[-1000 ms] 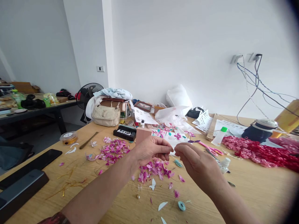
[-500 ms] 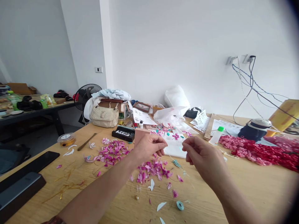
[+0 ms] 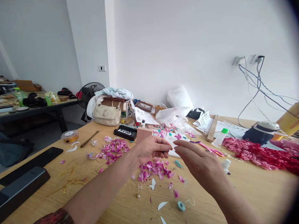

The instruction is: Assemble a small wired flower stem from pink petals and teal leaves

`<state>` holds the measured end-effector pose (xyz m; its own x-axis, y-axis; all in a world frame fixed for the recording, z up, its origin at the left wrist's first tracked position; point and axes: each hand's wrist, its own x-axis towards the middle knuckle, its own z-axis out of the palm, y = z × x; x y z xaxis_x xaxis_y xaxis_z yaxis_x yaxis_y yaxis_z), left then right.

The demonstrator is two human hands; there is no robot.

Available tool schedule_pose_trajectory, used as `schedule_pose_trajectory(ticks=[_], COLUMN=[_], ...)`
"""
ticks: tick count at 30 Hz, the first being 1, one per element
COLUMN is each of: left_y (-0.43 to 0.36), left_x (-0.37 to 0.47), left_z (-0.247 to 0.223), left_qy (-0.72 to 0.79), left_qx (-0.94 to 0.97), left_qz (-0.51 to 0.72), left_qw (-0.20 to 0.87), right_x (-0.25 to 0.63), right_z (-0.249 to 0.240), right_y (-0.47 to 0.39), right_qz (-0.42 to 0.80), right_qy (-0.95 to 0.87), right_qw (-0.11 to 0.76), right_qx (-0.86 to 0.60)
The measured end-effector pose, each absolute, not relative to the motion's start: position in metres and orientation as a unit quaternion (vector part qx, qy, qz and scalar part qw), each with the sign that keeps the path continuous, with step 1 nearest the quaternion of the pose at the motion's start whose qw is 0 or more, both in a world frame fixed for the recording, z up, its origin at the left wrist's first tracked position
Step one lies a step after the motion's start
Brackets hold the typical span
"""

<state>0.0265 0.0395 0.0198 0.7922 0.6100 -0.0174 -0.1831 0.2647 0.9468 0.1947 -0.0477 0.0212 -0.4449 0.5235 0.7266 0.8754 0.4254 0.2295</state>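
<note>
My left hand (image 3: 155, 148) hovers over the middle of the table, thumb and fingers pinched together; what they hold is too fine to make out. Close to its fingertips, my right hand (image 3: 198, 158) reaches in with fingers stretched out; its thumb is mostly hidden. Beneath them lies a heap of magenta petals (image 3: 155, 170). Behind the hands, pink fabric-like flowers (image 3: 177, 137) rest on a white sheet. A bundle of teal leaf shapes (image 3: 178, 164) lies just below the fingertips. Nearer me are a teal ring-shaped spool (image 3: 181, 205) and a white petal piece (image 3: 162, 205).
A second magenta petal pile (image 3: 114, 150) lies left, by a black box (image 3: 125, 133). Pink-handled scissors (image 3: 211, 150), a green-capped bottle (image 3: 220, 138) and red-pink strands (image 3: 252, 152) lie right. A phone (image 3: 35, 160) and a grey-black device (image 3: 24, 189) occupy the left edge.
My right hand has moved left toward my left hand, and its curled fingers have straightened. The scissors and a small white bottle beside that hand now show. The view has shifted slightly.
</note>
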Motion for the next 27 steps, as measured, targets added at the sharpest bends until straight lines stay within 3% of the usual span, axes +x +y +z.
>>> schedule_pose_trajectory(ticks=[8, 12, 16, 18, 20, 23, 27], left_y=[0.037, 0.031, 0.022, 0.02, 0.02, 0.025, 0.036], left_x=[0.028, 0.03, 0.031, 0.032, 0.032, 0.033, 0.032], left_z=[0.019, 0.022, 0.026, 0.026, 0.025, 0.021, 0.019], left_qy=[0.193, 0.209, 0.246, 0.221, 0.197, 0.235, 0.253], left_qx=[0.568, 0.616, 0.744, 0.811, 0.839, 0.789, 0.663], left_qz=[0.246, 0.27, 0.352, 0.389, 0.403, 0.385, 0.348], left_qw=[0.761, 0.71, 0.512, 0.377, 0.308, 0.417, 0.612], right_x=[0.19, 0.184, 0.178, 0.18, 0.184, 0.192, 0.193], right_z=[0.023, 0.025, 0.024, 0.022, 0.022, 0.025, 0.036], right_y=[-0.049, -0.051, -0.05, -0.046, -0.042, -0.043, -0.057], right_qz=[-0.242, -0.193, -0.01, 0.085, 0.147, 0.129, -0.094], right_qy=[-0.809, -0.756, -0.645, -0.616, -0.61, -0.598, -0.597], right_qw=[0.304, 0.343, 0.412, 0.442, 0.459, 0.465, 0.474], right_qx=[-0.442, -0.524, -0.644, -0.646, -0.628, -0.64, -0.64])
